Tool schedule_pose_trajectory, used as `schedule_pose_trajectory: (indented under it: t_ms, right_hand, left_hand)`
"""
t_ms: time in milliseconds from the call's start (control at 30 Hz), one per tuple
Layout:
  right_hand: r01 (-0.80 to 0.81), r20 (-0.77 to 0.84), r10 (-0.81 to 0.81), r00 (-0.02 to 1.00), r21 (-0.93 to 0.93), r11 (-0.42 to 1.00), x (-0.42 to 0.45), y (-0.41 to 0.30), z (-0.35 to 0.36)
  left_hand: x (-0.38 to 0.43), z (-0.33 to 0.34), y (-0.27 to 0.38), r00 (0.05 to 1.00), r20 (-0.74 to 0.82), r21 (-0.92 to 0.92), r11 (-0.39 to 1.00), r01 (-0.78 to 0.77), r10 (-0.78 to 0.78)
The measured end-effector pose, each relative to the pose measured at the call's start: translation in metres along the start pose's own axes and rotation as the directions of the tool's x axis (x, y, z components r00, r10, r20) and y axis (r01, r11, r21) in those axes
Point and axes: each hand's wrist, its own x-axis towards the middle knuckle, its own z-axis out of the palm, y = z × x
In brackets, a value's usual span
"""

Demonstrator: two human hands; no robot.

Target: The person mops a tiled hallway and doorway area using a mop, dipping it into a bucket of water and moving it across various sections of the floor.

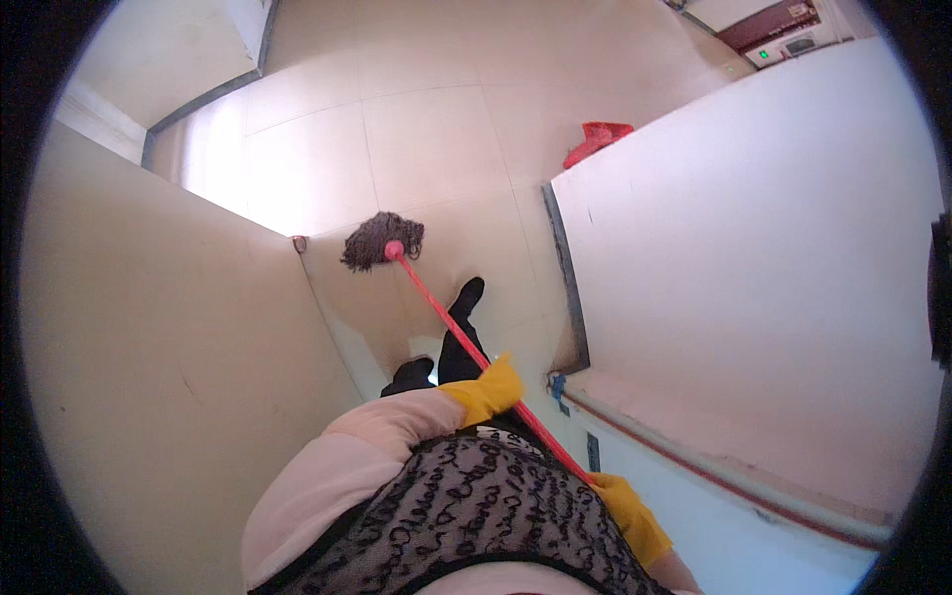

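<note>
A string mop with a dark brown head [383, 242] and a pink socket rests on the floor tiles, ahead of my feet. Its red handle [454, 327] slants back toward my body. My left hand [492, 390], in a yellow rubber glove, grips the handle partway along. Lower right, my right hand [627, 513], in a matching glove, holds the handle near its upper end, beside my waist; its fingers are partly hidden. My black shoes [467, 297] stand on the floor behind the mop head.
A pale wall or panel [171, 297] rises at my left, and a white wall [744, 223] with dark skirting at my right. A red object [597, 141] lies on the floor by the right wall's corner. A pipe [714, 468] runs along the lower right. A wall with dark skirting [208, 97] stands upper left.
</note>
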Motion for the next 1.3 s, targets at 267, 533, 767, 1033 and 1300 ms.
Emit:
schedule_pose_trajectory:
  t_ms: [267, 533, 767, 1033, 1300]
  right_hand:
    - [0.027, 0.177, -0.106, 0.978, 0.399, 0.917, 0.111, -0.094, 0.043]
    - [0.471, -0.075, -0.467, 0.881, 0.049, 0.881, 0.216, -0.236, 0.056]
    - [0.446, -0.111, -0.53, 0.841, -0.412, 0.795, 0.208, -0.137, 0.05]
    - [0.252, -0.185, -0.429, 0.884, -0.584, 0.771, 0.099, 0.155, -0.084]
    - [-0.488, -0.673, -0.142, 0.726, -0.649, 0.584, -0.064, 0.343, -0.202]
  left_hand:
    - [0.011, -0.077, -0.113, 0.603, -0.107, 0.047, 0.602, 0.797, -0.79]
    - [-0.104, -0.096, -0.141, 0.497, 0.16, -0.062, 0.494, 0.867, -0.853]
    - [-0.275, 0.021, -0.069, 0.229, 0.629, -0.244, 0.092, 0.965, -0.743]
    - [-0.27, -0.135, 0.018, 0.676, 0.516, -0.594, 0.349, 0.725, -0.526]
    - [-0.129, -0.048, -0.076, 0.693, 0.105, -0.607, 0.505, 0.613, -0.714]
